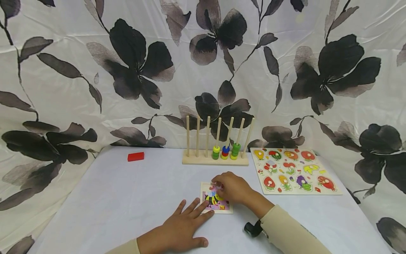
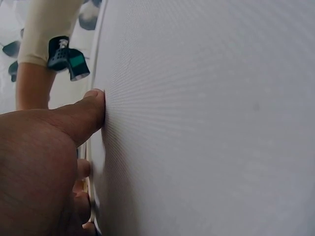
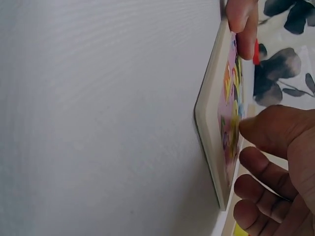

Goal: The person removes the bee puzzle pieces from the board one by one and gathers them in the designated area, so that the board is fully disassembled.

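A small square bee puzzle point(image 1: 225, 212) with a pale wooden frame lies flat on the white table. My left hand point(image 1: 182, 225) is spread palm down, its index and middle fingertips on the puzzle's lower left part. Over the upper right of the puzzle is my right hand point(image 1: 233, 188), fingers bent and tips down at the picture. In the right wrist view the right thumb point(image 3: 263, 129) meets the picture surface beside the bent fingers. Whether a puzzle piece is pinched there cannot be seen. The left wrist view shows the left thumb point(image 2: 91, 110) resting on the cloth.
Behind the puzzle stands a wooden peg rack point(image 1: 215, 161) with coloured rings on three pegs. A fruit puzzle board point(image 1: 296, 193) lies at the right, and a red block point(image 1: 135, 156) at the back left. A black wrist camera point(image 1: 252, 229) sits by the right sleeve.
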Demonstrator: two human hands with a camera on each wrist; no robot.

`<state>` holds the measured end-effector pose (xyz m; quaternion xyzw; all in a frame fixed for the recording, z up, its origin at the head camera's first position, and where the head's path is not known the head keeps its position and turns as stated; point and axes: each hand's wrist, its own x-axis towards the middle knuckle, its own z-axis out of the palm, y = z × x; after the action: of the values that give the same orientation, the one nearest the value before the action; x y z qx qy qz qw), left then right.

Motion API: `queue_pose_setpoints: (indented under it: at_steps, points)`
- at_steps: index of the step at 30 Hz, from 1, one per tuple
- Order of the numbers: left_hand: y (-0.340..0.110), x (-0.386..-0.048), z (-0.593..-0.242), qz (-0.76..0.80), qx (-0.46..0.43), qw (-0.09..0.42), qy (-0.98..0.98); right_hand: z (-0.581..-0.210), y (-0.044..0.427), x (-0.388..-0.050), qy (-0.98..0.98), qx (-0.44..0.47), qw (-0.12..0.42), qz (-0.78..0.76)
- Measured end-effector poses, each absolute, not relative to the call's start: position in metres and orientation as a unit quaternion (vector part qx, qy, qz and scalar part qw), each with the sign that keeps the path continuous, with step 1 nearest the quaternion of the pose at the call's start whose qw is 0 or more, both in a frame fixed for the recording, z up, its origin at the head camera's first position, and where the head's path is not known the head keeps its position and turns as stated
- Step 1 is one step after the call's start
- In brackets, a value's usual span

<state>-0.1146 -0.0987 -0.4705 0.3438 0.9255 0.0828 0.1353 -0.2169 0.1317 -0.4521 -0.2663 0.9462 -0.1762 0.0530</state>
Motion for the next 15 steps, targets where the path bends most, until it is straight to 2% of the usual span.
queue_pose_setpoints:
  at_steps: [15]
  points:
    - [-0.0977, -0.1146, -0.4709, 0.078, 0.340, 0.140, 0.927, -0.4557, 0.1368, -0.2144, 0.942, -0.284, 0.057, -0.168]
